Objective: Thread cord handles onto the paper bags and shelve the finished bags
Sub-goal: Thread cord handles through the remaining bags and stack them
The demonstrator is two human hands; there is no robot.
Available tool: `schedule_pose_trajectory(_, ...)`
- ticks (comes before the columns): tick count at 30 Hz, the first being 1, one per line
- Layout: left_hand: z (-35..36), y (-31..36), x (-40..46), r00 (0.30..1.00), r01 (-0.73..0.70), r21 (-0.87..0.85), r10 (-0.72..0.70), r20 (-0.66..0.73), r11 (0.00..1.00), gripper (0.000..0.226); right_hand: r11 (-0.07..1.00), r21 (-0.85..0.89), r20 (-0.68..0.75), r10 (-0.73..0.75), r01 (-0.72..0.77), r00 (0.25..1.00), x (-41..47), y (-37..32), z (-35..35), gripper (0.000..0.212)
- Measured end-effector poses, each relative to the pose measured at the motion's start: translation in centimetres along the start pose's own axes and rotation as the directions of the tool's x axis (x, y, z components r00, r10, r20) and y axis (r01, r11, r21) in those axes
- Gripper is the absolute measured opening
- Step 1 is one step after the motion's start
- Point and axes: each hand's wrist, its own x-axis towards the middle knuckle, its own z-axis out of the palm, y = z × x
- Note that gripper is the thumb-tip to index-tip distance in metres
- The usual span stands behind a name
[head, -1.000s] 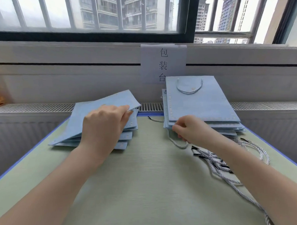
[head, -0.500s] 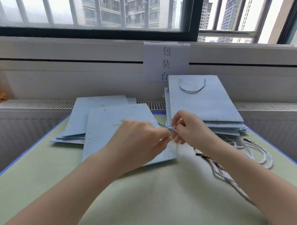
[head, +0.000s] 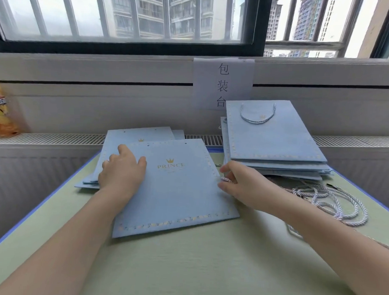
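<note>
Left hand (head: 122,171) flat on PRINCE bag (head: 174,190); right hand (head: 238,182) pinching cord (head: 226,179), just right of bag, holes at far edge.

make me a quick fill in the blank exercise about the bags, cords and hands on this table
1. The gold word printed on the flat light blue paper bag under the left hand is ____.
2. The right hand pinches a twisted white cord at the bag's ____ edge.
3. The top bag of the right-hand stack of blue bags already carries a cord ____.
4. The pile of loose white cords lies on the ____ side of the green table.

Missing words: PRINCE; right; handle; right
</note>
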Motion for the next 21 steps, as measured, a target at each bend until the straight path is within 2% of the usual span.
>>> schedule_pose_trajectory(4,-0.8,-0.5,1.1,0.994,0.099,-0.336,-0.11,-0.013,0.937,0.047,0.994,0.1,-0.018,0.035,-0.033,0.999,0.3,-0.1,-0.4,0.031)
schedule_pose_trajectory(6,-1.1,-0.9,1.4,0.994,0.09,-0.386,-0.108,-0.027,0.918,0.043,0.995,0.098,-0.008,0.037,-0.036,0.999,0.2,-0.2,-0.7,0.026)
schedule_pose_trajectory(8,-1.2,-1.1,1.4,0.999,0.032,-0.412,-0.044,-0.019,0.911,0.037,0.998,0.063,-0.024,0.017,-0.016,1.0,0.2,-0.2,-0.9,0.021)
schedule_pose_trajectory(10,-1.4,-0.9,1.3,1.0,-0.009,-0.44,0.014,0.007,0.898,0.043,0.995,0.097,-0.083,-0.009,0.017,0.997,0.4,-0.1,-1.1,0.015)
schedule_pose_trajectory(12,-1.6,-0.6,1.2,1.0,-0.008,-0.456,0.012,0.006,0.89,0.052,0.986,0.162,-0.15,-0.026,0.051,0.988,0.5,0.1,-1.5,0.019)
schedule_pose_trajectory(14,-1.8,-0.5,1.1,1.0,0.019,-0.418,-0.026,-0.012,0.908,0.055,0.976,0.198,-0.215,-0.045,0.089,0.976,0.6,0.2,-1.8,0.029)
schedule_pose_trajectory(16,-1.8,-0.6,0.7,0.995,0.036,-0.216,-0.055,-0.083,0.976,0.057,0.954,0.252,-0.286,-0.088,0.164,0.954,0.3,-0.1,-2.3,0.029)
schedule_pose_trajectory(18,-1.6,-0.5,0.2,0.983,0.002,0.008,-0.001,-0.182,1.0,0.048,0.888,0.361,-0.355,-0.151,0.285,0.923,0.0,-0.7,-2.7,0.027)
schedule_pose_trajectory(19,-1.5,-0.3,0.0,0.982,-0.038,0.025,0.042,-0.183,0.999,0.042,0.853,0.398,-0.383,-0.181,0.339,0.906,-0.3,-1.1,-2.9,0.028)
schedule_pose_trajectory(21,-1.0,0.5,-0.2,0.984,-0.155,-0.03,0.152,-0.093,0.987,0.033,0.795,0.424,-0.427,-0.247,0.434,0.87,-0.7,-1.7,-3.1,0.031)
